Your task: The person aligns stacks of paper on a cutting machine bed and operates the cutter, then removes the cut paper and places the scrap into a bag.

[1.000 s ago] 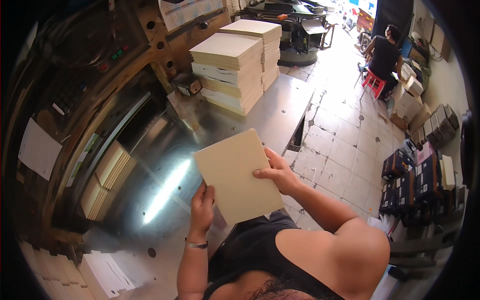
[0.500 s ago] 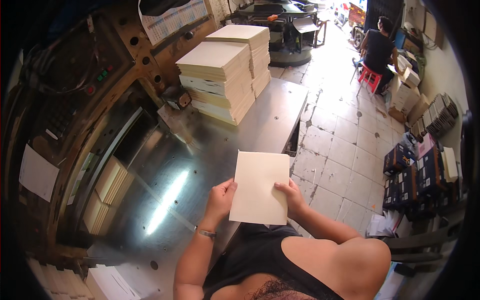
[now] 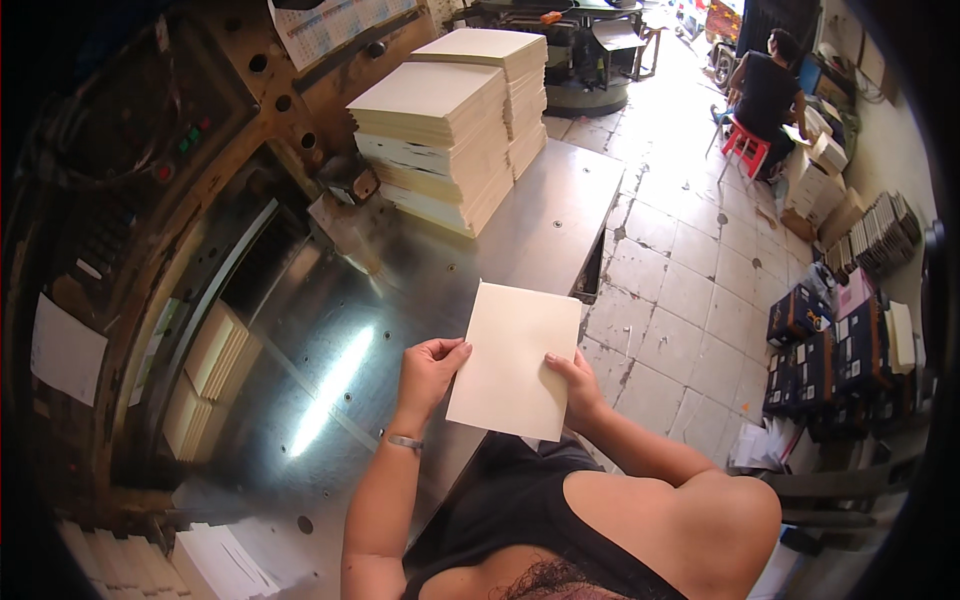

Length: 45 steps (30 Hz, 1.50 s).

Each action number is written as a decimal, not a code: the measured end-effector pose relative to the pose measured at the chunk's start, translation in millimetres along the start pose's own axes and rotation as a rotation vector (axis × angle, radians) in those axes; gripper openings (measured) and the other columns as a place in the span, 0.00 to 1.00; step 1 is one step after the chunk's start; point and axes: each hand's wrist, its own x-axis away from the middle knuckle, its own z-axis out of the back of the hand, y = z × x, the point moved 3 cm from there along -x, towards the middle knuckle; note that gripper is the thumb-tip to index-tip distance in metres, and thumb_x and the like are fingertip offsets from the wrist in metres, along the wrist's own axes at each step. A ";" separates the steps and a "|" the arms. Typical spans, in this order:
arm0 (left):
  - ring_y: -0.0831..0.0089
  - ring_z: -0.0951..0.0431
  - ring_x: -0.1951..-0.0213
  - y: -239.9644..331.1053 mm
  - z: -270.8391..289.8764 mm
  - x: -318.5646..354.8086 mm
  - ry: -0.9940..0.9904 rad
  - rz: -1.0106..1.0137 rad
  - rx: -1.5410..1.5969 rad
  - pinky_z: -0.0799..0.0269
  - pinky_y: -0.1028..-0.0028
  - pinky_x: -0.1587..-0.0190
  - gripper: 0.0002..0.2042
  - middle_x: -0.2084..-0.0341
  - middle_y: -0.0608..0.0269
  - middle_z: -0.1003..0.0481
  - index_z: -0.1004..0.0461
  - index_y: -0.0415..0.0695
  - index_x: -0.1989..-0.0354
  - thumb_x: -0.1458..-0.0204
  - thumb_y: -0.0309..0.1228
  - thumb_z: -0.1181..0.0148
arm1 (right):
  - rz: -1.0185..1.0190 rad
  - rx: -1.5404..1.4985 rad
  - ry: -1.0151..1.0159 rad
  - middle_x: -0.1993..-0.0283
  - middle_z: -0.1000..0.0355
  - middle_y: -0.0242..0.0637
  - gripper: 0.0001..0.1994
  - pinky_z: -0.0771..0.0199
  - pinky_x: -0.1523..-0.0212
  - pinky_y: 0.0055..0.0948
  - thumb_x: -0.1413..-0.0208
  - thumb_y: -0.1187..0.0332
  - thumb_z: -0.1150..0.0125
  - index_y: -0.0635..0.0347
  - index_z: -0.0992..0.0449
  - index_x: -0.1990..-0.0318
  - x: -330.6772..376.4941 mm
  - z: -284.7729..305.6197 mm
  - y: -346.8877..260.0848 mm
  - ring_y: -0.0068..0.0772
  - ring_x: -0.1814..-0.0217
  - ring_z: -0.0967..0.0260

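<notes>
A rectangular stack of cream paper [image 3: 516, 365] is held up in front of my body, over the near edge of the metal table. How thick it is cannot be told from above. My right hand [image 3: 575, 384] grips its right edge, thumb on the top face and fingers underneath. At the upper left edge, my left hand [image 3: 432, 372] pinches the paper between thumb and bent fingers. Beyond them, tall piles of cream paper blocks [image 3: 437, 140] stand on the metal table [image 3: 520, 225].
Left is a large machine with a slot holding more cream blocks [image 3: 209, 375]. White paper [image 3: 225, 562] lies at lower left. Dark boxes [image 3: 808, 350] line the right wall. Farther off, a person [image 3: 767, 95] sits on a red stool [image 3: 744, 148] on the tiled floor.
The paper has risen slightly and tilted clockwise, its lower edge now slanting. My left hand has shifted up and left along its edge, with its fingers more extended.
</notes>
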 end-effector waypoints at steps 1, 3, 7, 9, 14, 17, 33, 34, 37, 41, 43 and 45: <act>0.80 0.18 0.66 0.7 -0.1 0.4 0.008 0.003 -0.008 0.22 0.79 0.60 0.13 0.65 0.60 0.16 0.18 0.30 0.55 0.41 0.30 0.30 | -0.005 0.003 0.000 0.44 0.29 0.47 0.25 0.21 0.44 0.44 0.37 0.66 0.39 0.62 0.39 0.36 -1.2 1.8 1.1 0.42 0.43 0.25; 0.80 0.19 0.67 0.2 -0.6 0.0 0.018 0.013 -0.010 0.22 0.80 0.60 0.13 0.66 0.60 0.16 0.17 0.31 0.56 0.41 0.30 0.30 | -0.021 -0.054 -0.014 0.45 0.29 0.46 0.24 0.19 0.46 0.44 0.37 0.69 0.38 0.61 0.39 0.37 -1.6 3.4 0.8 0.41 0.45 0.25; 0.81 0.19 0.67 -2.4 -0.1 0.5 0.041 0.027 -0.007 0.22 0.80 0.61 0.13 0.66 0.60 0.16 0.17 0.31 0.57 0.42 0.31 0.29 | -0.056 0.006 0.011 0.44 0.28 0.44 0.24 0.20 0.46 0.43 0.36 0.67 0.37 0.60 0.38 0.36 5.7 -0.3 -6.1 0.39 0.45 0.25; 0.81 0.19 0.67 -1.8 -0.3 1.3 0.046 0.025 0.010 0.22 0.80 0.61 0.13 0.67 0.60 0.16 0.16 0.31 0.57 0.42 0.31 0.29 | -0.050 0.103 -0.004 0.40 0.29 0.43 0.26 0.24 0.41 0.43 0.33 0.59 0.41 0.62 0.38 0.34 8.7 -0.7 -10.3 0.38 0.41 0.27; 0.81 0.19 0.68 -2.2 -0.3 0.9 0.038 0.025 0.000 0.22 0.80 0.62 0.13 0.66 0.60 0.15 0.16 0.31 0.57 0.42 0.30 0.29 | -0.176 0.203 0.012 0.40 0.28 0.41 0.27 0.22 0.43 0.40 0.34 0.59 0.39 0.60 0.36 0.32 14.2 12.3 -26.2 0.35 0.41 0.26; 0.81 0.19 0.68 -2.2 -0.4 0.6 0.034 0.015 -0.009 0.23 0.80 0.62 0.13 0.66 0.60 0.15 0.16 0.31 0.57 0.42 0.30 0.29 | -0.185 0.256 0.003 0.42 0.25 0.40 0.27 0.20 0.47 0.37 0.36 0.62 0.37 0.60 0.34 0.32 15.9 23.2 -34.7 0.33 0.45 0.23; 0.80 0.18 0.68 -9.1 4.2 0.0 0.055 -0.052 -0.036 0.23 0.78 0.62 0.15 0.68 0.58 0.14 0.15 0.32 0.58 0.43 0.35 0.29 | -0.127 0.410 0.134 0.55 0.21 0.40 0.26 0.18 0.58 0.29 0.42 0.71 0.33 0.63 0.34 0.38 9.0 25.7 -53.7 0.28 0.60 0.21; 0.79 0.18 0.68 -8.4 6.3 -1.1 0.066 -0.064 -0.064 0.23 0.77 0.62 0.16 0.68 0.57 0.14 0.15 0.32 0.59 0.44 0.36 0.28 | -0.144 0.420 0.125 0.55 0.21 0.40 0.26 0.18 0.58 0.29 0.42 0.71 0.33 0.63 0.34 0.38 8.1 23.5 -52.7 0.28 0.60 0.21; 0.78 0.17 0.68 -6.2 15.7 -4.2 0.116 -0.085 -0.128 0.22 0.76 0.62 0.17 0.68 0.55 0.14 0.15 0.33 0.60 0.45 0.38 0.28 | -0.120 0.440 0.139 0.55 0.21 0.39 0.24 0.20 0.57 0.28 0.42 0.70 0.32 0.64 0.33 0.40 0.6 14.8 -52.0 0.29 0.60 0.21; 0.79 0.18 0.68 -9.2 30.0 -8.9 0.128 -0.090 -0.167 0.22 0.76 0.61 0.16 0.68 0.57 0.14 0.14 0.34 0.59 0.45 0.37 0.27 | -0.120 0.523 0.094 0.53 0.21 0.39 0.21 0.19 0.57 0.28 0.40 0.67 0.33 0.66 0.28 0.42 -6.6 3.3 -44.8 0.30 0.59 0.20; 0.75 0.17 0.69 -9.0 34.1 -8.4 0.162 -0.100 -0.145 0.22 0.75 0.61 0.16 0.69 0.55 0.14 0.14 0.35 0.60 0.45 0.38 0.28 | -0.122 0.548 0.054 0.53 0.21 0.40 0.21 0.18 0.57 0.28 0.40 0.67 0.33 0.66 0.28 0.42 -10.0 0.1 -45.2 0.31 0.57 0.20; 0.71 0.15 0.69 -6.1 40.1 -4.3 0.170 -0.101 -0.139 0.21 0.73 0.61 0.16 0.70 0.54 0.14 0.14 0.36 0.61 0.46 0.39 0.28 | -0.123 0.618 0.061 0.52 0.20 0.41 0.19 0.15 0.60 0.30 0.39 0.68 0.34 0.66 0.25 0.43 -10.9 -14.8 -49.1 0.33 0.55 0.18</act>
